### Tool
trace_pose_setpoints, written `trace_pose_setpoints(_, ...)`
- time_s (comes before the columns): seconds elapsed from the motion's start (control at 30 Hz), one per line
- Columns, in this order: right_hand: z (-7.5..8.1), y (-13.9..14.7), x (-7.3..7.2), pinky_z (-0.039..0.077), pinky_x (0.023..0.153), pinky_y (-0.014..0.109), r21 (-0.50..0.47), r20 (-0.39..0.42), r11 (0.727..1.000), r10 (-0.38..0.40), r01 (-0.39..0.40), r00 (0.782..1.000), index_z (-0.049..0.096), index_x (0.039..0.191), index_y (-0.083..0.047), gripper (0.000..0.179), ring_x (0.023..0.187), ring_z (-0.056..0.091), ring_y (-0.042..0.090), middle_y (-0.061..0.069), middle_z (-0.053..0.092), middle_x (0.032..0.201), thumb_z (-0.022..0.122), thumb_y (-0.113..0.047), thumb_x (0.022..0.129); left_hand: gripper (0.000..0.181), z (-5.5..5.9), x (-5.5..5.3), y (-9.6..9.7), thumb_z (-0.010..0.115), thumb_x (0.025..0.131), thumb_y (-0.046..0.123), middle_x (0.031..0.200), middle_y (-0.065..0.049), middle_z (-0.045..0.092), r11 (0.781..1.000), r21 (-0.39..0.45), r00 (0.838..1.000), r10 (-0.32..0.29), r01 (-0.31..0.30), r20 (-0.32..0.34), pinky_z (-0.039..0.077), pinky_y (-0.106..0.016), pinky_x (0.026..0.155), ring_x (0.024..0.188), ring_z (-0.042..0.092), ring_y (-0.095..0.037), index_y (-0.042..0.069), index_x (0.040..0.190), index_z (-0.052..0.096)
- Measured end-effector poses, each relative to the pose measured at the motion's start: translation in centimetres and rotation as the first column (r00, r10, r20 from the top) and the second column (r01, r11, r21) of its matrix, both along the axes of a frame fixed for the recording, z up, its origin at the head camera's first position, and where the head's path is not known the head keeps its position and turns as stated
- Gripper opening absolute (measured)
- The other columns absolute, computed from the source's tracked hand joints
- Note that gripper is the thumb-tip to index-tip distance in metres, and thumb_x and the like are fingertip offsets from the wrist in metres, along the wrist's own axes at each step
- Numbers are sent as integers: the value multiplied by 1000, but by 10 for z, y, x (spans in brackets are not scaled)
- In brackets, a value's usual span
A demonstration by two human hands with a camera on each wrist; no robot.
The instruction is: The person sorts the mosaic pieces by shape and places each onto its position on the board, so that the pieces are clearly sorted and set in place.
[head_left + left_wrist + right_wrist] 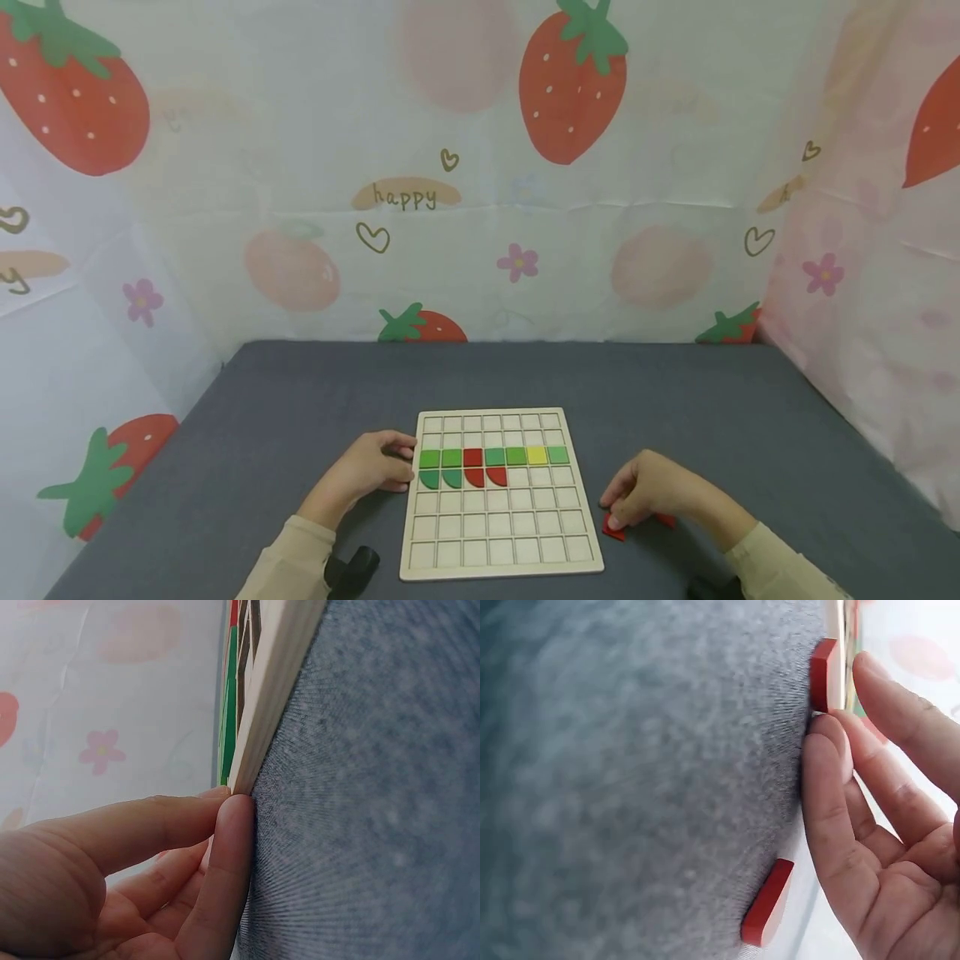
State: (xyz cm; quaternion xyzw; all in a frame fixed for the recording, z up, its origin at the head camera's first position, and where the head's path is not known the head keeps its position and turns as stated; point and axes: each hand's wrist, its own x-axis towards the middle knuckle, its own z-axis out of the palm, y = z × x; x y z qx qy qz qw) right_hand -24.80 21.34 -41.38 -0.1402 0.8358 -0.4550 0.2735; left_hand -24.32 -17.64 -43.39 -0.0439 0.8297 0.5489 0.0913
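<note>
A pale wooden grid board (pixel 491 552) lies flat on the table. Across its third row run square tiles in green, red and yellow; the fourth row's left side has green and red quarter-round tiles (pixel 497 476). My left hand (pixel 365 468) rests its thumb and fingertips against the board's left edge. To the right of the board, my right hand (pixel 651 492) reaches down to a red tile (pixel 612 532). In the right wrist view its fingertips touch the end of that red tile (pixel 823 679), the thumb apart. A second red tile (pixel 665 521) is partly hidden behind the hand.
Dark grey cloth covers the table (pixel 337 379). A strawberry-printed curtain (pixel 480 275) stands along the back and sides. Black wrist straps (pixel 358 571) show near the sleeves.
</note>
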Motion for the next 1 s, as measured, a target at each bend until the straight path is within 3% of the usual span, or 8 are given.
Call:
trace_pose_setpoints(0.27,-3,-3,2,46,53,21,64,-121,998,30,-22,992,76,84,1,18,60,58,6,0,69,68,85,-2,68,49,0,0,-1,69,79,-9,106,-15,59,1000,-7,1000,4,-4,4,61,-33,68,76,63,-17,-6,128,60)
trace_pose_setpoints(0.53,-2,-7,5,39,44,21,122,-129,992,18,-2,991,68,73,-4,19,53,59,6,0,68,63,86,-2,66,49,0,0,1,69,79,-9,105,-15,59,1000,-12,1000,5,-5,-2,61,-33,67,76,62,-18,-7,127,60)
trace_pose_setpoints(0.77,0,-6,6,58,55,27,51,-31,999,11,-10,999,66,77,1,19,58,64,11,2,67,65,82,5,67,49,-2,0,1,70,78,-10,104,-14,59,1000,-15,1000,13,-13,1,61,-33,67,75,62,-17,-7,127,60)
trace_pose_setpoints(1.0,5,-5,5,59,61,28,52,28,998,30,-31,999,73,93,7,17,64,61,9,0,65,71,76,5,77,50,-2,0,0,70,78,-9,106,-16,59,1000,-15,1000,-4,4,-8,61,-34,68,76,62,-17,-8,128,59)
